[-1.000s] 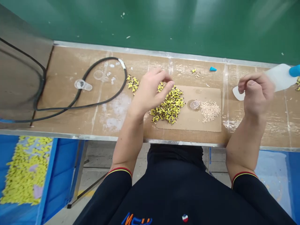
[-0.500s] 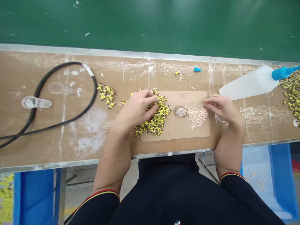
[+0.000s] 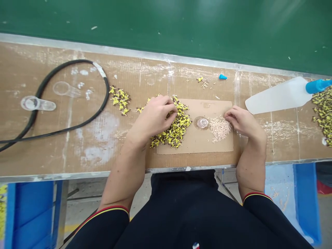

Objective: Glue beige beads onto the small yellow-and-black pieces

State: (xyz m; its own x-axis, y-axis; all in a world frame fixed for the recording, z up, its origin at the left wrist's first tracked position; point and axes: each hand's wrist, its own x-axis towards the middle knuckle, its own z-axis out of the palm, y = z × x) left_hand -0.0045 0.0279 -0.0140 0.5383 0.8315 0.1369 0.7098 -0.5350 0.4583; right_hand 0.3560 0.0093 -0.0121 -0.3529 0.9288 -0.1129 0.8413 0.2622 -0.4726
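Note:
My left hand point(image 3: 162, 114) rests over a pile of small yellow and dark pieces point(image 3: 176, 133), its thumb and fingertips drawn together. Whatever is pinched there is too small to name. At the right edge of a heap of tiny pale pink pieces point(image 3: 220, 129), my right hand point(image 3: 238, 119) has its fingertips closed in a pinch; I cannot make out what is between them. Both heaps lie on a flat cardboard sheet point(image 3: 197, 145). Between them sits a small clear round dish point(image 3: 201, 122) with a wet-looking ring around it.
A white squeeze bottle point(image 3: 280, 95) with a blue top lies at the right, beside another yellow pile point(image 3: 323, 116). A blue cap point(image 3: 222, 76) is behind the sheet. Leftward are a looped black cable point(image 3: 67, 129), clear plastic scoops point(image 3: 38, 103) and a small yellow cluster point(image 3: 120, 100).
My right hand's fingers have closed and come down against the pale heap. My left hand's thumb and fingers have come together over the yellow pile. The camera view has tilted slightly.

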